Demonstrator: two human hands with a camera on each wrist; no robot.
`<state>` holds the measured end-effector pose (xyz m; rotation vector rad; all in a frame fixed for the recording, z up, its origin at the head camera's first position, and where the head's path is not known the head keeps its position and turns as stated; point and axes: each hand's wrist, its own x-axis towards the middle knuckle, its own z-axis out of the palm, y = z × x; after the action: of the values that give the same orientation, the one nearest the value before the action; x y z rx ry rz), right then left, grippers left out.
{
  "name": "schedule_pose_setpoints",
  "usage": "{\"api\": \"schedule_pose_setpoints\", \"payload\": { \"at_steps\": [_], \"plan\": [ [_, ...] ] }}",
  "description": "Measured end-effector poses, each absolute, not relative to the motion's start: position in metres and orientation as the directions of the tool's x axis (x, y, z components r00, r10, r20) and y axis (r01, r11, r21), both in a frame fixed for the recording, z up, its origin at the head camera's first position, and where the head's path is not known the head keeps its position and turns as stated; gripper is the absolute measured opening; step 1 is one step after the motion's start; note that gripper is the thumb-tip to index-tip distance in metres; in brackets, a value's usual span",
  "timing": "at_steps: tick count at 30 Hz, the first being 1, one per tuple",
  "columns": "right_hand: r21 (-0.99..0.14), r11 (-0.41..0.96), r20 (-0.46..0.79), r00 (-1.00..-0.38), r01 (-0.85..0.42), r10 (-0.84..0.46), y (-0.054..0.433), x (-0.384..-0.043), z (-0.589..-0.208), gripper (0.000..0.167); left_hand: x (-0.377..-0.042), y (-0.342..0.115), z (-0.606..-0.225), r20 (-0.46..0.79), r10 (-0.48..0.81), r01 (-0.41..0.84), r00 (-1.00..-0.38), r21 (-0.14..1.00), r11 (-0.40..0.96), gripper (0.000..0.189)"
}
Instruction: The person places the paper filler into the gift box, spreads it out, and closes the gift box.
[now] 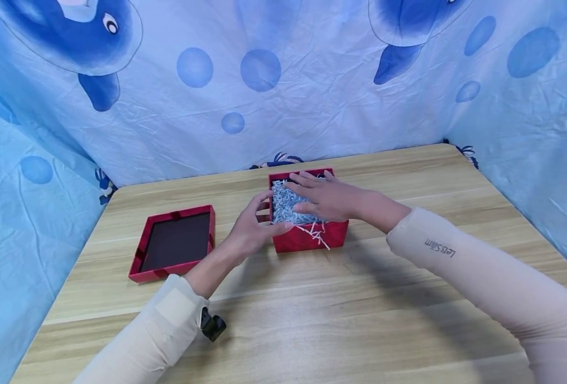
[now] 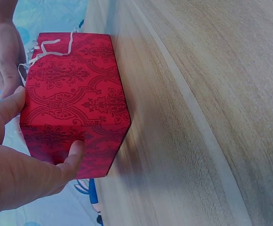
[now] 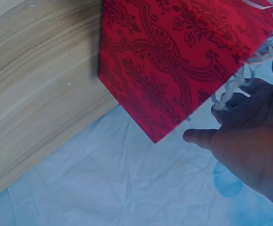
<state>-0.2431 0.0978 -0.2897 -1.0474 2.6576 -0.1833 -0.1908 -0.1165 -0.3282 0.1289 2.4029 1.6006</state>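
A red patterned box (image 1: 309, 237), lidless, stands on the table with crinkled pale blue paper shreds (image 1: 285, 205) filling it. Its near left corner is held by my left hand (image 1: 252, 226), thumb at the front rim and fingers against the left side. In the left wrist view, fingertips of the left hand (image 2: 28, 174) touch the box wall (image 2: 75, 84). Flat over the shreds lies my right hand (image 1: 328, 197), fingers spread toward the back rim. The right wrist view shows the right hand (image 3: 249, 141) over the box's open top. White strands (image 1: 318, 233) hang over the front wall.
A red box lid (image 1: 177, 242) lies with its dark inside up on the wooden table (image 1: 283, 320), left of the box. A blue and white curtain (image 1: 302, 122) with whale prints encloses the back and sides. A black strap piece (image 1: 213, 324) hangs at the left cuff.
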Motion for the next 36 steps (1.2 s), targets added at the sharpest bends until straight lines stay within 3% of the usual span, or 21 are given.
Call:
{"api": "schedule_pose_setpoints", "payload": {
  "at_steps": [13, 24, 36],
  "plan": [
    [-0.207, 0.728, -0.191, -0.703, -0.653, -0.685, 0.114, -0.223, -0.293, 0.084, -0.190, -0.117, -0.328, -0.160, 0.195, -0.069, -0.968, 0.912, 0.404, 0.083],
    [-0.067, 0.676, 0.001, -0.678, -0.734, -0.735, 0.122, -0.212, -0.318, 0.107, -0.191, -0.116, -0.329, -0.159, 0.187, -0.071, -0.969, 0.911, 0.406, 0.084],
    [-0.091, 0.713, 0.029, -0.718, -0.695, -0.696, 0.127, -0.214, -0.322, 0.096, -0.191, -0.115, -0.328, -0.153, 0.189, -0.063, -0.970, 0.909, 0.411, 0.084]
  ]
}}
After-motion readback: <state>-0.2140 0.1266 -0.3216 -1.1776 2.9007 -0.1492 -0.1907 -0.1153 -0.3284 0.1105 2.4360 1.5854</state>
